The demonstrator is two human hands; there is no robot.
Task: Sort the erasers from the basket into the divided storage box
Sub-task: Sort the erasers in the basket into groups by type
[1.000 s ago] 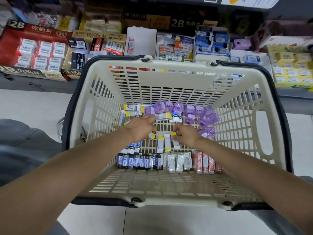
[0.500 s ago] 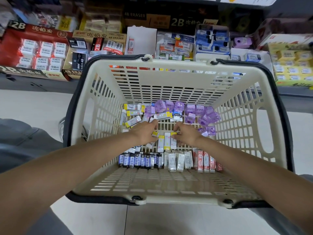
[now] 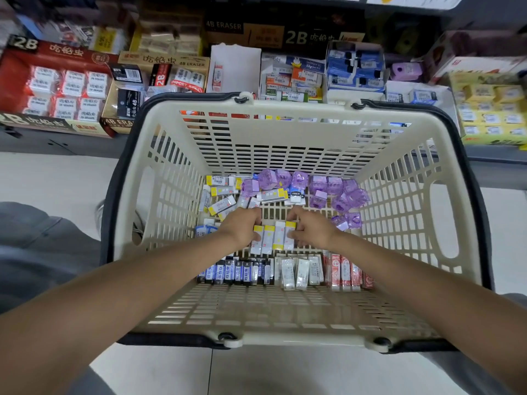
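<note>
Shop floor, shelf of stock boxes beyond basket (image 3: 299, 132). Left hand (image 3: 242, 228) and right hand (image 3: 309, 230) pinch yellow-ended erasers (image 3: 273, 236) row between them; uneven squeeze risks row buckling, scattering.

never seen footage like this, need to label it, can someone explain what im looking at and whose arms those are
There is no machine here. The single picture comes from a camera worn on a person's head, looking down, so the two bare arms are that person's own. They reach into a cream plastic basket with black handles. On its floor lie packaged erasers: loose yellow-and-white ones, a purple cluster at the back, and neat near rows in blue, white and red. The left hand and right hand together pinch a small row of yellow-and-white erasers from either side. Behind the basket stand shelf boxes of erasers.
</note>
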